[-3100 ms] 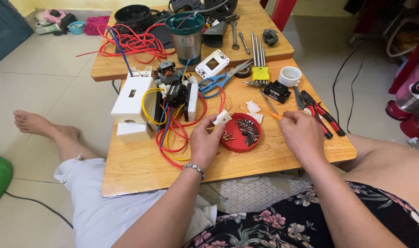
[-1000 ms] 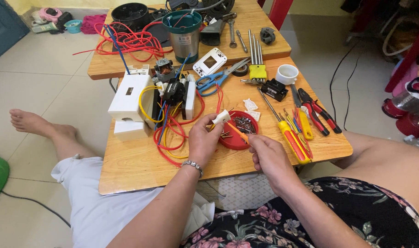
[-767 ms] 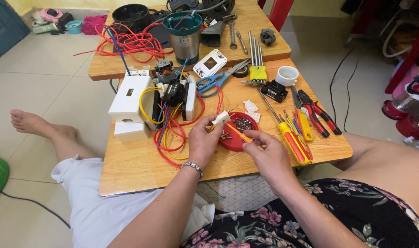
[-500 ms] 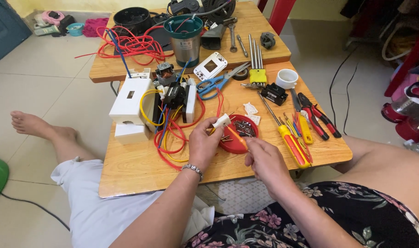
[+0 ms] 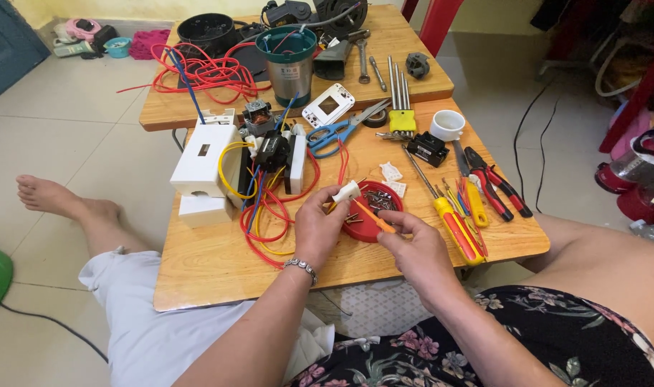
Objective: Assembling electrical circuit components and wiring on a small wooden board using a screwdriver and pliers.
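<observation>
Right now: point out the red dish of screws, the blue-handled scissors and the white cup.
red dish (image 5: 370,228), head view, bare rim at its lower edge.
blue-handled scissors (image 5: 332,134), head view, on the blue handles.
white cup (image 5: 447,125), head view, on its rim.

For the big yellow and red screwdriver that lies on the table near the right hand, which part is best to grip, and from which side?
Grip the yellow and red screwdriver by its thick handle, the end nearest the person, coming from above on the side of the right hand. The thin metal shaft points away toward the far table edge, and other tools crowd its right side.
</observation>
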